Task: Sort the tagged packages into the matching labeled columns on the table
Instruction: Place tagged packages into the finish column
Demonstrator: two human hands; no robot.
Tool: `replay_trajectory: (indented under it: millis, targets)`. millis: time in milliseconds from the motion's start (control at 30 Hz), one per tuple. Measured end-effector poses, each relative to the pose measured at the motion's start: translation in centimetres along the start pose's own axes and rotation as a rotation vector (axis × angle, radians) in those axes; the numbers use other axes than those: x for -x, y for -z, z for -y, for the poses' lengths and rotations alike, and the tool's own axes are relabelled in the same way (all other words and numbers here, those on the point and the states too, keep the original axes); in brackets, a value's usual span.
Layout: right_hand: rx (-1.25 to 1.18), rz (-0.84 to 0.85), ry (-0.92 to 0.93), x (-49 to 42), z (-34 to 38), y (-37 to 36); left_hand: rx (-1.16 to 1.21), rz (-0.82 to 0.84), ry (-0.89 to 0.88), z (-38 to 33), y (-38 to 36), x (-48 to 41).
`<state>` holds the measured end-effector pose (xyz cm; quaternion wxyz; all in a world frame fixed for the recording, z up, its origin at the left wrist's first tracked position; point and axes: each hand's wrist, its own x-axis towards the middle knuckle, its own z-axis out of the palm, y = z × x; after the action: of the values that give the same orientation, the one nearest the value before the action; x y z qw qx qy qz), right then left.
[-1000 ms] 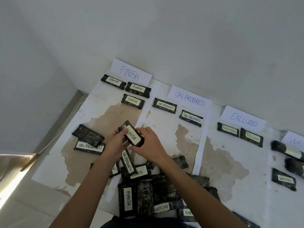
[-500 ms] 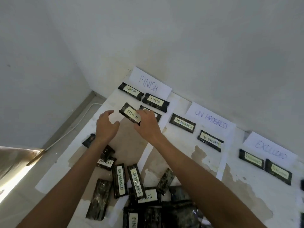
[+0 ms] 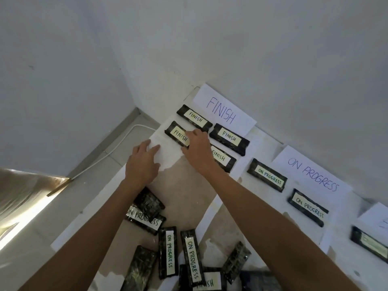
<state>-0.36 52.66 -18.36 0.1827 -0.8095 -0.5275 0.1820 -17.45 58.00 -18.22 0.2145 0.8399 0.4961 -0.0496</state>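
A dark package tagged FINISH (image 3: 176, 132) lies at the left of the FINISH column, and my right hand (image 3: 197, 148) holds its right end with the fingertips. Three other FINISH packages (image 3: 228, 138) lie close by, below the paper sign FINISH (image 3: 222, 111). My left hand (image 3: 143, 162) is flat over the bare table just left of the right hand, fingers apart and empty. Right of this, two ON PROGRESS packages (image 3: 266, 177) lie beneath the sign ON PROGRESS (image 3: 312, 177). Several unsorted packages (image 3: 168, 248) are heaped near me, some tagged ON PROGRESS.
The table's left edge (image 3: 109, 185) runs diagonally beside my left arm, with floor and a white cable (image 3: 105, 157) beyond it. The wall stands right behind the signs. Another tagged package (image 3: 369, 242) and a sign corner show at the far right.
My right hand has carried the FINISH package from above the pile up to the FINISH column and set it on the table. My left hand let go of it and followed forward.
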Motion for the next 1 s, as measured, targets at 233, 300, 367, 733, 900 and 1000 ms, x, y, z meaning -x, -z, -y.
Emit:
replay_trajectory:
  millis: [233, 300, 367, 733, 900, 1000]
  targets:
    - [0.008, 0.005, 0.057, 1.3, 1.0, 0.9, 0.065, 0.042, -0.053, 1.0, 0.7, 1.0]
    - [-0.044, 0.028, 0.080, 2.6, 2.3, 1.2, 0.188, -0.015, -0.060, 1.6, 0.9, 2.5]
    - [-0.136, 0.131, 0.096, 4.5, 4.1, 1.3, 0.258, -0.095, -0.062, 2.5, 0.8, 4.5]
    - [-0.052, 0.415, 0.142, 13.1, 8.0, -3.2, 0.459, -0.136, 0.093, 4.5, -0.3, 10.5]
    - [-0.385, 0.410, -0.053, 12.4, 7.3, -0.3, 0.728, -0.179, 0.219, 3.6, 1.8, 11.3]
    - [-0.535, 0.437, -0.147, 12.6, 5.8, 1.3, 0.710, -0.183, 0.173, 3.5, 1.9, 11.8]
